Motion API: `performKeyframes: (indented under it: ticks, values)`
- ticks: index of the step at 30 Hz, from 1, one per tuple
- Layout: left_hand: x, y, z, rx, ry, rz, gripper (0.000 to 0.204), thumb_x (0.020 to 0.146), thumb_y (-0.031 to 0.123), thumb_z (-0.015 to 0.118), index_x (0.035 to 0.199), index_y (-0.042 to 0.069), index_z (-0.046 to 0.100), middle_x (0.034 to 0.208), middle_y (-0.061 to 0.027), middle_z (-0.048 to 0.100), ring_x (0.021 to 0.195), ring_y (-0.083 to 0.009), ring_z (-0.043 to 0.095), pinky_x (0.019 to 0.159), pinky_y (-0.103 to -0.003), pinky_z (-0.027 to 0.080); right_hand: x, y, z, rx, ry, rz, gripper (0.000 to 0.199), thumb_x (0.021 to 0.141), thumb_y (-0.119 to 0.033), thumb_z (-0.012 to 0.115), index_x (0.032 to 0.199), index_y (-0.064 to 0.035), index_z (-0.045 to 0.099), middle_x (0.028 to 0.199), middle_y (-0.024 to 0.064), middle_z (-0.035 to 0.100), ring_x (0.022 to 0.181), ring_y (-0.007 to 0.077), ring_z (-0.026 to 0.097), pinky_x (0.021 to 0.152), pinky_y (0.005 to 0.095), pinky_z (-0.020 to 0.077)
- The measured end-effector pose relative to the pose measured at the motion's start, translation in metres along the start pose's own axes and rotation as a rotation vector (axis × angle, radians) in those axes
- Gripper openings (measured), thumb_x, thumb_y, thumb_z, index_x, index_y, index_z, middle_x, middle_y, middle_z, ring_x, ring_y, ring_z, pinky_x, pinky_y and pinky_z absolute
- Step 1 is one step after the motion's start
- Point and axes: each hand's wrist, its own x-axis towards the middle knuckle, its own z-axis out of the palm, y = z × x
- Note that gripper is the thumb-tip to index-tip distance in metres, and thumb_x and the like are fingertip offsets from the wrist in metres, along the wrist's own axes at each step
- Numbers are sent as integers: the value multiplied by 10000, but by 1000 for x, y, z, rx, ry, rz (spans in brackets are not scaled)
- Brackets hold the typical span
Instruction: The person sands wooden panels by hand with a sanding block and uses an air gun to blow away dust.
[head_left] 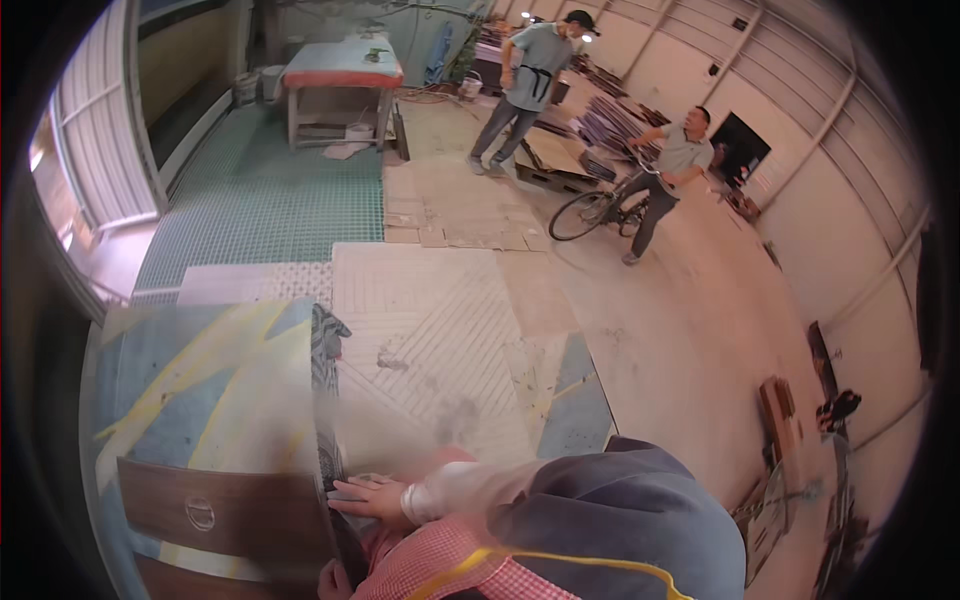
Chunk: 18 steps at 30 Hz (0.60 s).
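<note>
- The right hand (368, 497) reaches leftward across the body from a grey sleeve, wrist wrapped in a pale cuff; its fingers lie flat and spread on the edge of a dark wooden panel (225, 515), pressing rather than gripping.
- The left hand (333, 580) shows only as a sliver at the lower edge, just under the panel's corner; whether it is open or closed cannot be told.
- The panel is brown with a smooth face and a round light mark near its middle; it sits low in the view on a tabletop (200, 390) covered in blue-grey sheet with yellow streaks; its right edge stands dark and thin beneath the fingers.
- A checked red-and-white garment (440, 570) with a yellow strap lies below the forearm.
- Well apart, across the floor, one person (528, 85) in an apron stands; another holds a bicycle (600, 208).
</note>
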Motion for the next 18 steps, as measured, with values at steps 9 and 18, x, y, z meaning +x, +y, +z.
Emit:
performKeyframes:
  ticks: [9,18]
  values:
    - [38,-3,-18,338,276,108,429,879,314,596,1115,-44,606,1296,-303,440,1206,-470,412,1015,-533,344,94,34,18,-415,434,-54,663,807,-200,542,1428,-89,339,1480,141,335,1375,294,315,1068,538,292]
    - [92,16,-75,373,419,-509,761,920,436,503,1404,-96,258,1455,-300,273,1371,-435,228,1115,-544,183,162,-1,6,-532,190,-96,867,778,-287,626,1445,64,199,1522,240,192,1439,342,149,1141,543,116]
